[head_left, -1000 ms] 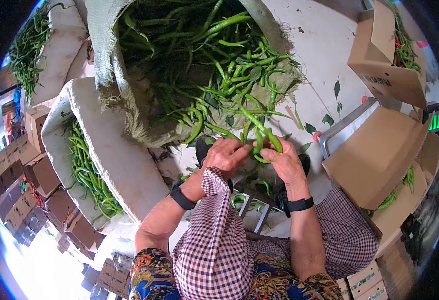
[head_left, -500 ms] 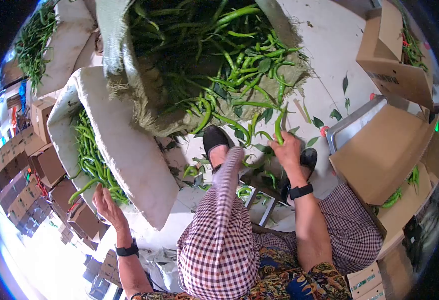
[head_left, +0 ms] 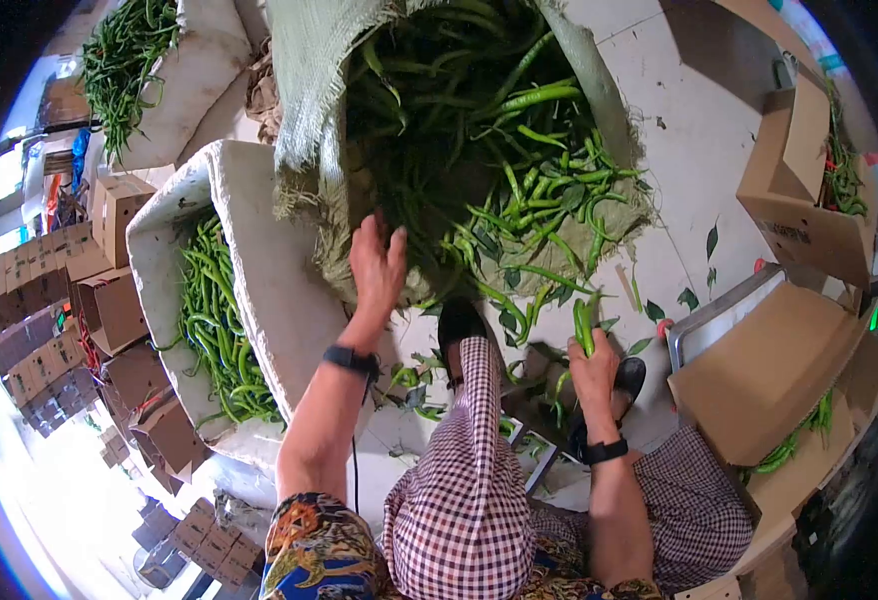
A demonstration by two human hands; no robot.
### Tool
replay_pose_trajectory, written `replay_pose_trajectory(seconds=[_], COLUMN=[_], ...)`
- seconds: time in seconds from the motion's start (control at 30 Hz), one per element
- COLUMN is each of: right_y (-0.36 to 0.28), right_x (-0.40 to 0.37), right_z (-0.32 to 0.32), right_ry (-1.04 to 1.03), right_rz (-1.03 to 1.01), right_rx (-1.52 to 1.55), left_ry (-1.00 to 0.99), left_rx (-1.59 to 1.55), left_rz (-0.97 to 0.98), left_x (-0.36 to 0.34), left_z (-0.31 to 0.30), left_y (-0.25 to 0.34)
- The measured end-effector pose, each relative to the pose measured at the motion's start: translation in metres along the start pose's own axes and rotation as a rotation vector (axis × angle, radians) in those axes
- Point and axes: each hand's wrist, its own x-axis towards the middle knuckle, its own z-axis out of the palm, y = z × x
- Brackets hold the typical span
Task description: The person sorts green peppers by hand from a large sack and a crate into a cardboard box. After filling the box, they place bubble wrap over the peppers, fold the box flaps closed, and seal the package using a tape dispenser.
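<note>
Floor (head_left: 649, 75) is pale tile, well littered. Biggest thing on it: the woven sack (head_left: 304, 100), lying mouth toward me, green peppers (head_left: 534, 210) piled inside and spilling over its lower lip. Left of that, a white box (head_left: 279, 280) with thick walls, more green peppers (head_left: 214, 335) inside. On my right, an open cardboard box (head_left: 759, 370), flap tilted up, a few green ones visible in it. Checked cloth (head_left: 459, 510) covers my lap.

Hands are well apart. Left hand (head_left: 377, 268) is at the left side of the sack mouth, fingers spread, nothing visible in the grip (can't tell if the fingertips touch the sack or the pile). Right hand (head_left: 592, 375) is closed around the lower end of at least one green pepper (head_left: 584, 328), tip pointing away from me, out over the floor right of my left shoe (head_left: 462, 322). Black wristband (head_left: 351, 360) on the left wrist, another on the right. Smallest: loose leaves (head_left: 712, 242) scattered on the tile, right of the sack.
</note>
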Motion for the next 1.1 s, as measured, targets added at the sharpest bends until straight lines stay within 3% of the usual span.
replay_pose_trajectory(seconds=[0.03, 0.13, 0.17, 0.23, 0.27, 0.33, 0.43, 0.6, 0.67, 0.7, 0.77, 0.8, 0.87, 1.0, 1.07, 1.1], right_y=[-0.009, -0.029, -0.041, -0.057, -0.064, -0.073, -0.070, -0.062, -0.058, -0.057, -0.058, -0.058, -0.065, -0.081, -0.089, -0.094], right_x=[-0.005, -0.021, -0.025, -0.026, -0.025, -0.018, -0.005, 0.000, 0.000, 0.000, 0.002, 0.004, 0.005, -0.003, -0.013, -0.019], right_z=[-0.004, -0.003, -0.006, -0.017, -0.023, -0.025, -0.021, -0.011, -0.012, -0.014, -0.020, -0.024, -0.032, -0.048, -0.049, -0.052], right_ry=[-0.004, -0.074, -0.102, -0.131, -0.172, -0.218, -0.248, -0.195, -0.194, -0.152, -0.101, -0.046, 0.012, -0.001, 0.008, -0.003], right_rz=[-0.027, 0.013, 0.007, 0.003, 0.006, 0.006, -0.009, 0.082, 0.091, 0.079, 0.065, 0.030, -0.007, -0.017, -0.097, -0.122], right_rx=[0.083, 0.456, 0.497, 0.536, 0.594, 0.657, 0.782, 0.782, 0.764, 0.732, 0.708, 0.722, 0.742, 0.715, 0.814, 0.816], left_ry=[-0.182, -0.239, -0.239, -0.433, -0.433, -0.612, -0.557, -0.562, -0.405, -0.406, -0.195, -0.194, -0.052, -0.030, -0.308, -0.346], left_rx=[0.130, 0.472, 0.468, 0.313, 0.314, 0.357, 0.476, 0.516, 0.288, 0.291, -0.072, -0.069, -0.378, -0.322, -1.189, -1.163], left_rz=[-0.292, -0.250, -0.245, -0.426, -0.428, -0.108, 0.054, -0.080, -0.362, -0.357, -0.608, -0.599, -0.390, -0.218, -0.426, -0.384], left_x=[0.023, 0.069, 0.073, 0.073, 0.072, 0.071, 0.059, 0.070, 0.073, 0.070, 0.057, 0.047, 0.023, -0.014, -0.023, -0.024], left_z=[0.005, 0.117, 0.113, 0.093, 0.092, 0.086, 0.089, 0.109, 0.113, 0.111, 0.084, 0.075, 0.059, 0.031, -0.006, -0.023], left_y=[0.010, -0.106, -0.091, -0.049, -0.050, -0.052, -0.032, 0.008, 0.014, 0.015, 0.038, 0.043, 0.051, 0.061, 0.099, 0.110])
